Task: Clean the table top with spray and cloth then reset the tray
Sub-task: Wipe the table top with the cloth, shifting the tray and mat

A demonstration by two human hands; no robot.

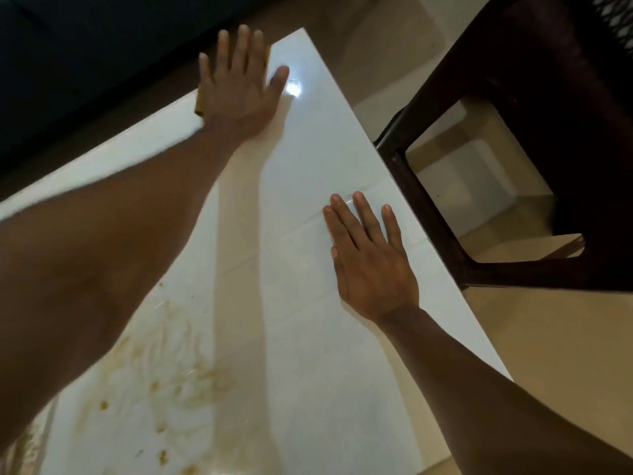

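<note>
My left hand (239, 87) lies flat, fingers spread, pressing the brown cloth (199, 105) at the table top (308, 337) far corner; cloth mostly hidden. My right hand (370, 262) lies flat, empty. Tray, spray out of frame.

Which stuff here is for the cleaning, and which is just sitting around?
For the cleaning:
- white table top
- brown cloth under the left hand
- brownish smears on the near part of the table
- right hand, flat on the table

Just around:
- dark chair
- tiled floor
</note>
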